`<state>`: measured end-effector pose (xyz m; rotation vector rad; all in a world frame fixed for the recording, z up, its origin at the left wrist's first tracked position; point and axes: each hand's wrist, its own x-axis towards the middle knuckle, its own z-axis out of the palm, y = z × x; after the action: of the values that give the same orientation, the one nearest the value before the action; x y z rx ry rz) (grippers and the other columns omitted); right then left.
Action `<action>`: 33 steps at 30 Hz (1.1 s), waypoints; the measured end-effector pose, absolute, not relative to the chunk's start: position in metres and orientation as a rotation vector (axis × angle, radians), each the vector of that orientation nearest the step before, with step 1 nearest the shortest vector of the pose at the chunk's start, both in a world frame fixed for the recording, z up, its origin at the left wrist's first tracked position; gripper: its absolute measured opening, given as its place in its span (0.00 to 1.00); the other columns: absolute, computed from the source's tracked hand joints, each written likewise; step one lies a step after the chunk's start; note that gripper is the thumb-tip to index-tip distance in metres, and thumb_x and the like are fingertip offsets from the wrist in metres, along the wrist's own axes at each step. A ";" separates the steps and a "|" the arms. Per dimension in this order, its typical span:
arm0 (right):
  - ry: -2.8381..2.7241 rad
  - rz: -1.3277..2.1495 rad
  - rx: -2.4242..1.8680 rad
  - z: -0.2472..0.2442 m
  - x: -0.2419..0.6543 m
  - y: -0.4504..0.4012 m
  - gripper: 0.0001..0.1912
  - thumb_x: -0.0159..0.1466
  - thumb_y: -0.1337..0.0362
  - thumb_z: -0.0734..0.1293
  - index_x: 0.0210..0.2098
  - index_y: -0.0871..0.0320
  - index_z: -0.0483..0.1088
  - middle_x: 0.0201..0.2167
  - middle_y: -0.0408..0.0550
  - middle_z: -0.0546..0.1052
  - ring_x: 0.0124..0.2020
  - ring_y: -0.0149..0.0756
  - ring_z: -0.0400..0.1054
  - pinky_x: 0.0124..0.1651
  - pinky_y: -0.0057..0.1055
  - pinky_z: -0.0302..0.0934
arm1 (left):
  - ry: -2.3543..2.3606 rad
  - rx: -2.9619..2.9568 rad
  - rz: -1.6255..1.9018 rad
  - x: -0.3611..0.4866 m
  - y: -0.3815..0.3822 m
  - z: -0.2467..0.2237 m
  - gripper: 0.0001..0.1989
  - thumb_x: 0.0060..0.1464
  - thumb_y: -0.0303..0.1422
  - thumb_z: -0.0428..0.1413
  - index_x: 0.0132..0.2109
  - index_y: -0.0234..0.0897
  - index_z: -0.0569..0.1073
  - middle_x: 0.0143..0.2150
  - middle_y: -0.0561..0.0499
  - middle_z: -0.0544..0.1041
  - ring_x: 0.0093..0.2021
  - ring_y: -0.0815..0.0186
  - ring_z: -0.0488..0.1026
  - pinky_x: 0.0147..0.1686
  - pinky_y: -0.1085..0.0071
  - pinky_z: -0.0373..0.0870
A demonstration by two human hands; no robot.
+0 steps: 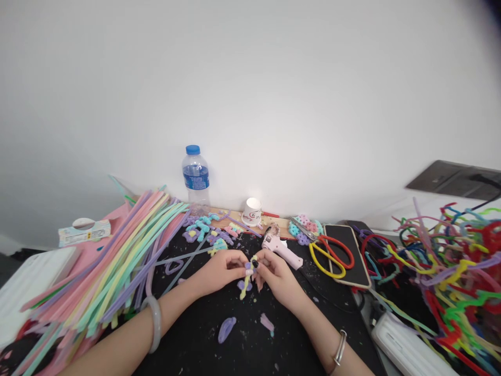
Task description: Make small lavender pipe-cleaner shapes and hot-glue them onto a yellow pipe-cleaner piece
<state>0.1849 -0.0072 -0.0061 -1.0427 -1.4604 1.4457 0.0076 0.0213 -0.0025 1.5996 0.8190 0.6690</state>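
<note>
My left hand (227, 270) and my right hand (274, 272) meet over the black work surface. Between their fingertips they pinch a small yellow and purple pipe-cleaner piece (246, 284), its yellow end hanging down. Fingers cover part of it. Nearer to me on the surface lie a purple pipe-cleaner loop (227, 330) and a short pinkish-purple piece (267, 322). Just behind my right hand rests a pale pink glue gun (282, 248). Beyond my left hand are several finished-looking turquoise and purple pipe-cleaner shapes (201, 228).
A bundle of pastel pipe cleaners (144, 256) spreads at left. Behind stand a water bottle (195, 180) and a paper cup (252, 211). Scissors (332, 256) lie across a phone (347, 256) at right, beside a tangled heap of bright pipe cleaners (462, 266) and a white power bank (407, 344).
</note>
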 end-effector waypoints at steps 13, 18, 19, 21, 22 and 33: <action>-1.451 1.409 -1.069 -0.004 0.185 -0.007 0.07 0.62 0.60 0.61 0.31 0.58 0.62 0.20 0.39 0.68 0.17 0.26 0.61 0.21 0.25 0.57 | 0.789 1.665 0.680 0.006 0.021 0.003 0.10 0.56 0.36 0.49 0.32 0.35 0.69 0.27 0.54 0.70 0.30 0.68 0.69 0.33 0.73 0.65; -1.453 1.409 -1.069 -0.003 0.184 -0.007 0.08 0.62 0.60 0.61 0.31 0.58 0.62 0.19 0.39 0.68 0.16 0.27 0.60 0.21 0.25 0.57 | 0.792 1.701 0.683 0.006 0.020 0.003 0.11 0.57 0.36 0.48 0.31 0.35 0.68 0.26 0.54 0.70 0.29 0.69 0.68 0.33 0.73 0.65; -1.453 1.410 -1.065 -0.003 0.185 -0.007 0.07 0.62 0.60 0.61 0.31 0.58 0.62 0.19 0.39 0.68 0.16 0.27 0.60 0.21 0.25 0.57 | 0.793 1.703 0.684 0.006 0.020 0.003 0.11 0.58 0.36 0.48 0.31 0.35 0.68 0.26 0.54 0.70 0.29 0.69 0.68 0.33 0.74 0.65; -1.455 1.412 -1.055 -0.003 0.185 -0.007 0.07 0.62 0.61 0.61 0.31 0.58 0.62 0.20 0.39 0.68 0.16 0.27 0.61 0.21 0.25 0.57 | 0.789 1.707 0.684 0.006 0.020 0.004 0.11 0.58 0.35 0.48 0.31 0.35 0.68 0.26 0.54 0.69 0.29 0.69 0.67 0.33 0.74 0.64; -1.457 1.414 -1.051 -0.003 0.185 -0.008 0.07 0.62 0.61 0.61 0.31 0.58 0.62 0.20 0.39 0.68 0.16 0.26 0.61 0.21 0.25 0.57 | 0.786 1.709 0.684 0.006 0.020 0.004 0.11 0.58 0.35 0.48 0.31 0.35 0.68 0.26 0.54 0.69 0.29 0.69 0.67 0.33 0.74 0.64; -1.451 1.424 -1.069 -0.009 0.183 -0.008 0.07 0.62 0.61 0.61 0.30 0.58 0.61 0.19 0.39 0.68 0.15 0.27 0.61 0.19 0.25 0.57 | 0.833 1.779 0.645 0.006 0.020 0.004 0.12 0.57 0.36 0.48 0.29 0.35 0.68 0.26 0.54 0.70 0.28 0.69 0.68 0.32 0.74 0.64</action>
<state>0.1831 -0.0084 -0.0092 -1.0691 -1.4508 1.4238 0.0061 0.0203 0.0040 1.7790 0.8326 0.6449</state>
